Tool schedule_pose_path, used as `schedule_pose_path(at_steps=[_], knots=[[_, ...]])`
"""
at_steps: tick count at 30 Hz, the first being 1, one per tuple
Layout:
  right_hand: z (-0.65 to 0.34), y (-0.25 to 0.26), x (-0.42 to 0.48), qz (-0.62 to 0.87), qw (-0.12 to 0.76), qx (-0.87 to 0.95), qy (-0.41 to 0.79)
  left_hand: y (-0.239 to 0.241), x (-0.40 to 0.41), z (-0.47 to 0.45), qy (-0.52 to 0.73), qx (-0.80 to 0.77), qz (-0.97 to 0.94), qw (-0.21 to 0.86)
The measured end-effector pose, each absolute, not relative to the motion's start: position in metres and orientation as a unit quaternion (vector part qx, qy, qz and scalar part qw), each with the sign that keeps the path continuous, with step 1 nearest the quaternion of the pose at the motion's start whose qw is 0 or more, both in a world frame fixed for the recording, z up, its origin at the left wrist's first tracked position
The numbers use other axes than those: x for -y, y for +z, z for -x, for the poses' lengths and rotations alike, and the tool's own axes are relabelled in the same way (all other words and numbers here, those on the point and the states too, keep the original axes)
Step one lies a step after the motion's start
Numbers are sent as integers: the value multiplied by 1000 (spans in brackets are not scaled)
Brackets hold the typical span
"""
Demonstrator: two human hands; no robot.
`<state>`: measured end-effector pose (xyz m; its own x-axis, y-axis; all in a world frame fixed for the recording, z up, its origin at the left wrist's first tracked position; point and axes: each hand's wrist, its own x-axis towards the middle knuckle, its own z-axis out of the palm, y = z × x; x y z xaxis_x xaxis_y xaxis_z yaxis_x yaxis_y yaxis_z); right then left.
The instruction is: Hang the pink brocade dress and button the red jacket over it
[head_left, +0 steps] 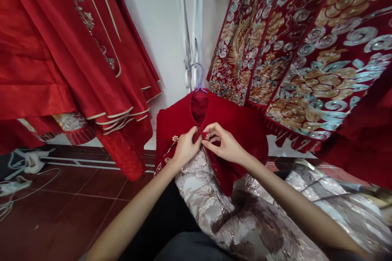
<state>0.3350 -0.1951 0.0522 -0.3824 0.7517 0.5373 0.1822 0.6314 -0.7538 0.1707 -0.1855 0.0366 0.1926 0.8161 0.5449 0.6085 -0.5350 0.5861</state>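
Note:
A red jacket (239,118) hangs in front of me on a purple hanger (199,81), its collar at the top. Just below the collar, my left hand (188,147) pinches one front edge of the jacket. Close beside it, my right hand (223,142) has thumb and fingers closed on the other front edge, at a small beaded ornament (208,135). The fingertips of both hands almost meet, and the exact fastening between them is too small to make out. Gold flower trims (175,138) run down the jacket's left front. Beneath the hands lies a shiny pale patterned garment (202,187).
Red garments with cream piping (122,49) hang at the left. On the right hangs a heavily embroidered red skirt (324,77) with fringe. White metal rack bars (98,165) run low over a dark red tiled floor (70,208). A white cable (45,181) lies at the left.

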Motion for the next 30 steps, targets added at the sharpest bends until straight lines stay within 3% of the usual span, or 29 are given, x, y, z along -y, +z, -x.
schedule_pose_path(at_steps=[3, 9, 25, 30], knots=[[-347, 49, 190, 318, 482, 753, 315, 37, 184, -171, 475, -470, -735, 116], [-349, 48, 178, 347, 490, 748, 281, 25, 175, -170, 570, -448, -632, 273], [-342, 60, 169, 341, 460, 789, 222, 29, 180, -157, 545, -418, -590, 424], [-345, 63, 169, 340, 455, 790, 229, 26, 188, -156, 535, -430, -589, 427]])
